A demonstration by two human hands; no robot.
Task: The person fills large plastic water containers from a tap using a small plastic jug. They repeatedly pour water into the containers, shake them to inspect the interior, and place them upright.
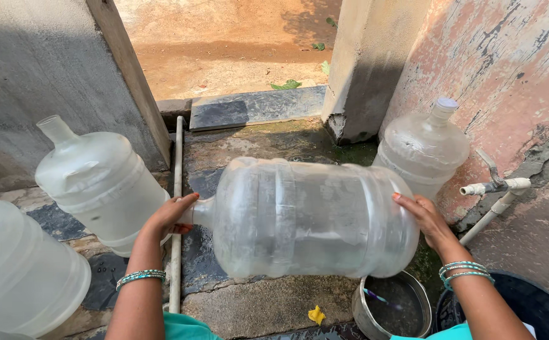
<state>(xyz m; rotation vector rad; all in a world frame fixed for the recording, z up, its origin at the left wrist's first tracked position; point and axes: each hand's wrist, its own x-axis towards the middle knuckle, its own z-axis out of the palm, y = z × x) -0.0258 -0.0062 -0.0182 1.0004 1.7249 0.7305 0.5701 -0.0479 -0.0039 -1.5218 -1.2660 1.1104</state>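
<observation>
I hold a large clear plastic water jug [306,217] sideways in front of me, neck pointing left. My left hand [168,217] covers and grips the neck and mouth. My right hand [424,220] presses flat against the jug's bottom on the right. The jug looks misty inside, with a little water. It hangs above the wet stone floor and a metal pot [393,306].
Another clear jug [101,182] stands at the left by a grey wall, a third one [19,271] at the lower left, a capped one [425,148] at the right near a white tap [495,186]. A white pipe [177,208] runs along the floor. A dark tub [532,308] sits bottom right.
</observation>
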